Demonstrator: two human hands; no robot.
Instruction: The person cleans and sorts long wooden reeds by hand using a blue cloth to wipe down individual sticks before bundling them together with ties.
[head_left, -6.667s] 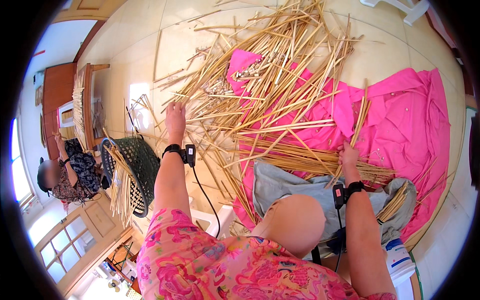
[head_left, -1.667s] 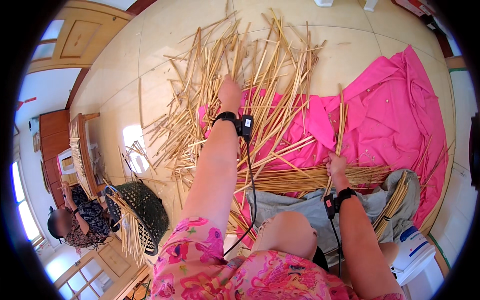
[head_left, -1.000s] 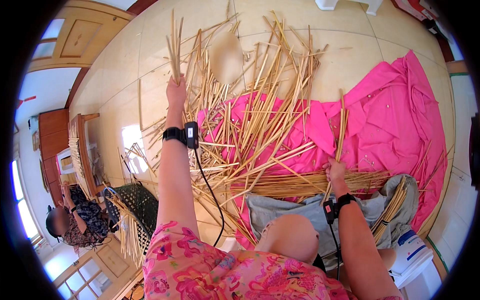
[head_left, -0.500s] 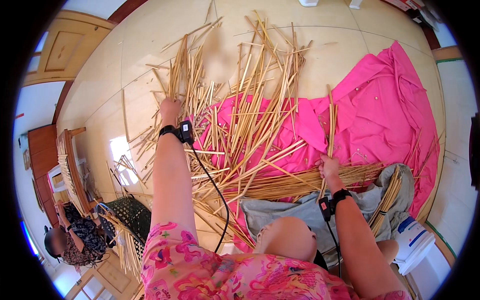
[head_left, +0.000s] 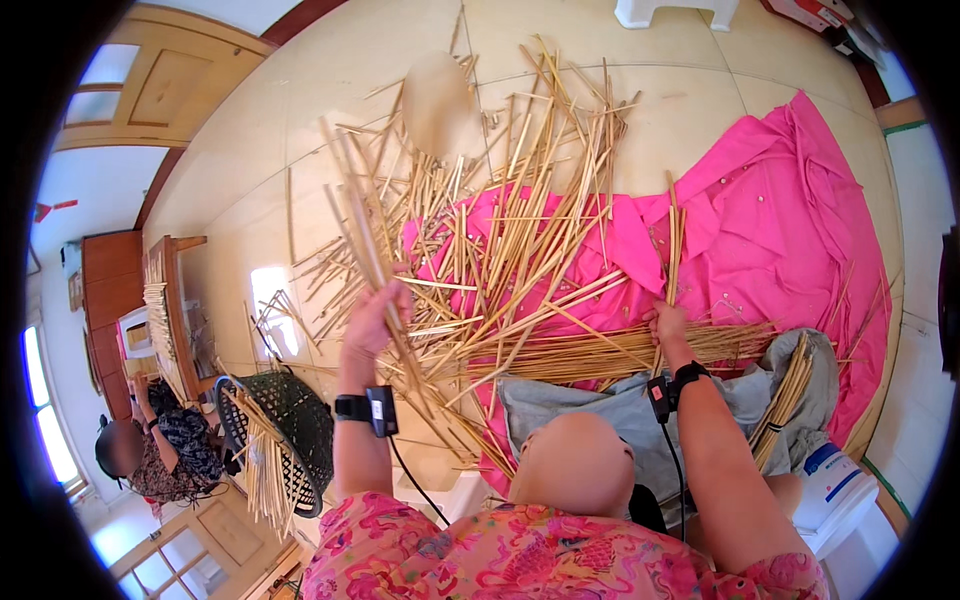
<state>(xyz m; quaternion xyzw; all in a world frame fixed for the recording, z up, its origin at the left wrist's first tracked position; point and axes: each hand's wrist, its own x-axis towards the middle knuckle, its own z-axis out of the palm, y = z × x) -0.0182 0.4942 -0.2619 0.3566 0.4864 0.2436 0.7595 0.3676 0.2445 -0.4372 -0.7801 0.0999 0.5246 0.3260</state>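
In my left hand (head_left: 374, 318) is a small bunch of dry straw-coloured stalks (head_left: 360, 225), the fingers wrapped round it and the stalks slanting up and away. My right hand (head_left: 668, 322) grips a few more stalks (head_left: 675, 240) that stand out over pink cloth (head_left: 760, 220). Between the hands lies a loose, crisscrossed heap of cut stalks (head_left: 530, 210), partly on the cloth and partly on the tiled floor. Closer to me, a long bundle of thin stalks (head_left: 570, 352) stretches crosswise by a grey cloth (head_left: 540, 410).
A tied bundle (head_left: 785, 400) rests on the grey cloth at right, near a white bucket (head_left: 835, 490). At left stands a dark woven basket (head_left: 310, 440) holding stalks. Beyond it another person (head_left: 165, 450) sits beside a wooden rack (head_left: 175, 330). A white stool (head_left: 675, 12) is at the far edge.
My left hand has drawn back toward me from the heap's far left, lifting a bunch of stalks. My right hand keeps its hold in about the same place. The view has shifted slightly.
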